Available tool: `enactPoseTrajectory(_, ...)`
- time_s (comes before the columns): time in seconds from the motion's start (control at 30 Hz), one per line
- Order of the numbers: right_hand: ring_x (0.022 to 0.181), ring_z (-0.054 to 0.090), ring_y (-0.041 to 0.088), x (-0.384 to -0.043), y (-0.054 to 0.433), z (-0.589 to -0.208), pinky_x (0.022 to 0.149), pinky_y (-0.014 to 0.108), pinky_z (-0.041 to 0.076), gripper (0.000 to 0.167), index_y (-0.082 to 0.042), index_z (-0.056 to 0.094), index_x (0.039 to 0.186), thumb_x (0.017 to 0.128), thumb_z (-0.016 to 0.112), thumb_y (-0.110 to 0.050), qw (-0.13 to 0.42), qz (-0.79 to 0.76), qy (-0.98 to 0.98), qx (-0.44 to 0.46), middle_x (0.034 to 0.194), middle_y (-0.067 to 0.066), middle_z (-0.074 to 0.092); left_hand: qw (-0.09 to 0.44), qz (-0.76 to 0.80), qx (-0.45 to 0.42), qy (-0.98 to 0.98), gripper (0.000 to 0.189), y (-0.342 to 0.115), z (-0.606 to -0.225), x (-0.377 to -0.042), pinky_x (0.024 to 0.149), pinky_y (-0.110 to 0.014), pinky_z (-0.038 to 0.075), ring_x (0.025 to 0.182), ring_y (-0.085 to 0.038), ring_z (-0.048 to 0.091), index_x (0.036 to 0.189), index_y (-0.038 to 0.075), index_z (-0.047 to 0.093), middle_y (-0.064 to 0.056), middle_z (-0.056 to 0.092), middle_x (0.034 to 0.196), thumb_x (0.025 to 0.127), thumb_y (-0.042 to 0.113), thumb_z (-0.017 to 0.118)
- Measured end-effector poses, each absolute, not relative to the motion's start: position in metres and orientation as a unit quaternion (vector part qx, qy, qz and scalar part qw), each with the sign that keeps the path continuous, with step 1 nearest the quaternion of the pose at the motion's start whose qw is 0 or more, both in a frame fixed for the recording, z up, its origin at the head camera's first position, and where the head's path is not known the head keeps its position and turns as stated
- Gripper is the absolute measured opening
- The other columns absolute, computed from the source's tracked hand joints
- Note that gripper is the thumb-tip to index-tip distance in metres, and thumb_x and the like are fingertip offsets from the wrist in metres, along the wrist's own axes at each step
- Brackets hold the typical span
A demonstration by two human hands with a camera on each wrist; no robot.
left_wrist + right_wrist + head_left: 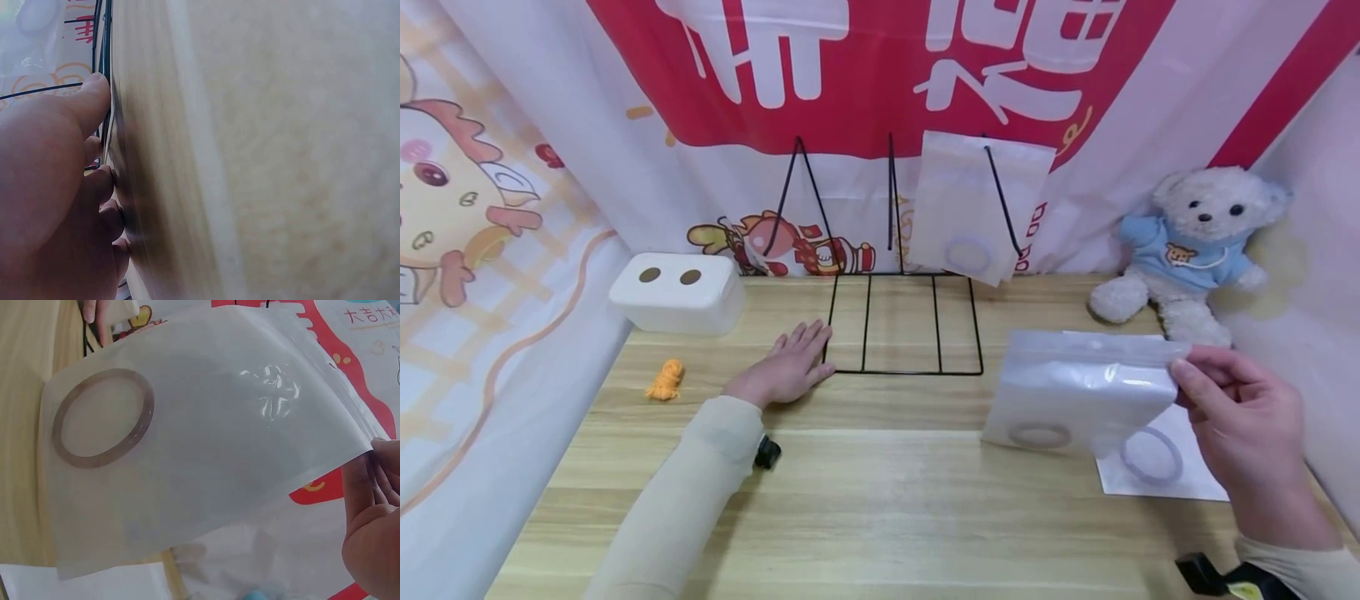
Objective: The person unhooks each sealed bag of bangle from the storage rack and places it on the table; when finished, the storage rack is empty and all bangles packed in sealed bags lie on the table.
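My right hand [1247,425] pinches the upper right corner of a translucent zip bag [1075,383], holding it raised and tilted over the table's right side. Inside it, low down, a pale purplish bangle [147,412] shows through in the right wrist view. My left hand [786,367] lies palm down on the wood, its fingertips at the front left corner of a black wire rack [910,373]. A similar bag [951,192] leans upright in the rack's right section, with a faint ring inside. Partly behind the held bag, another bag [1198,471] lies flat, also with a ring showing.
A white box [681,304] with two round holes stands at the back left, and an orange yarn bundle [666,381] lies in front of it. At the back right sits a white teddy bear [1198,237] in a blue hoodie. Printed cloth [865,100] hangs behind the rack.
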State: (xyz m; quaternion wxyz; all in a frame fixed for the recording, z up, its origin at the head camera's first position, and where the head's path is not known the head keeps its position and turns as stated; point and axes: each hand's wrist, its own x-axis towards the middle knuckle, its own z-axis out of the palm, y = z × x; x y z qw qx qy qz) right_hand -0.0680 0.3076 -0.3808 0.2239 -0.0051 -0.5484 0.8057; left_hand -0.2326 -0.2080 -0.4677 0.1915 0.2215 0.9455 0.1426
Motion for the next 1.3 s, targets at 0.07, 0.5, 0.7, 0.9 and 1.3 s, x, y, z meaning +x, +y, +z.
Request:
enactPoseTrajectory(0.07,0.067,0.077,0.016,-0.066,0.31,-0.383,0.065,0.023,0.065,0.027,0.011,0.077,0.105,0.095,0.057,0.027,0.227,0.817,-0.53,0.002,0.082,0.012,0.079,0.191,0.141,0.222,0.946,0.075,-0.209,-0.468,-0.234,0.136,-0.066,0.0,0.169,-0.044,-0.003,0.175,0.01,0.008,-0.016,-0.001,0.183,0.117,0.046,0.04)
enactPoseTrajectory(0.5,0.065,0.075,0.014,-0.046,0.315,-0.384,0.06,0.019,0.062,0.028,0.011,0.077,0.103,0.095,0.056,0.028,0.228,0.8,-0.555,0.003,0.081,0.011,0.078,0.192,0.14,0.219,0.946,0.075,-0.212,-0.465,-0.235,0.136,-0.066,0.0,0.169,-0.044,-0.004,0.175,0.009,0.007,-0.016,-0.001,0.183,0.117,0.045,0.039)
enactPoseTrajectory(0.7,0.069,0.077,0.017,-0.061,0.322,-0.391,0.064,0.023,0.064,0.03,0.01,0.076,0.107,0.098,0.053,0.026,0.194,0.832,-0.52,0.015,0.085,0.013,0.079,0.195,0.143,0.219,0.945,0.075,-0.211,-0.466,-0.235,0.136,-0.066,-0.001,0.169,-0.044,-0.004,0.175,0.01,0.007,-0.016,-0.001,0.184,0.117,0.045,0.039)
enactPoseTrajectory(0.9,0.07,0.075,0.012,-0.081,0.336,-0.396,0.069,0.021,0.065,0.018,-0.005,0.078,0.111,0.1,0.069,0.007,0.134,0.805,-0.574,-0.067,0.085,0.003,0.076,0.192,0.155,0.226,0.942,0.075,-0.212,-0.47,-0.236,0.136,-0.066,-0.001,0.169,-0.044,-0.006,0.175,0.01,0.007,-0.017,-0.002,0.183,0.117,0.047,0.037)
enactPoseTrajectory(1.3,0.07,0.075,0.009,-0.126,0.35,-0.422,0.067,0.019,0.063,0.013,-0.012,0.079,0.108,0.096,0.08,-0.007,0.097,0.789,-0.595,-0.123,0.085,-0.002,0.079,0.198,0.153,0.224,0.942,0.075,-0.209,-0.466,-0.233,0.136,-0.066,-0.001,0.169,-0.043,-0.006,0.175,0.008,0.008,-0.017,-0.002,0.183,0.117,0.046,0.038)
